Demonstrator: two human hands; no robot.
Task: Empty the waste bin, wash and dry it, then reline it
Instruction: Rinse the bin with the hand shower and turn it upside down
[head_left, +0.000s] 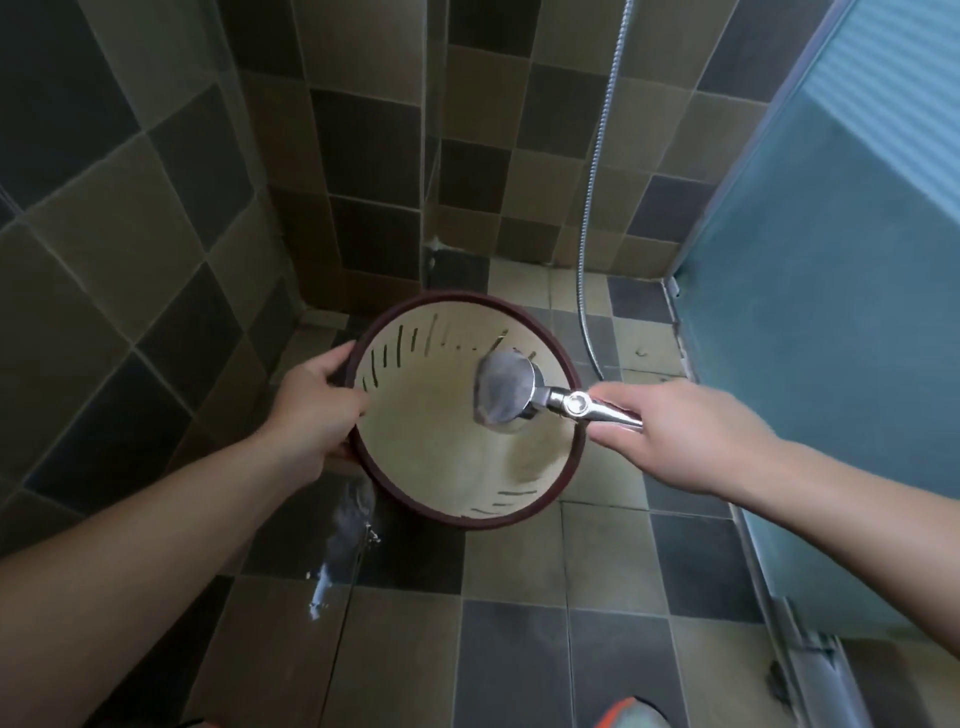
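I'd keep my left hand (311, 410), fingers curled over the rim, tilting the one waste bin (457, 457) above the shower floor (597, 561) while my right hand (675, 436), fingers wrapped round its handle, sweeps the one shower head (506, 392) across every inner wall.

Dim, greenish light; the brightest area is the pale inside of the bin (441, 431). Glare glints on the shower head (506, 387) over it. Tile lines bow toward the edges; overall soft blur.
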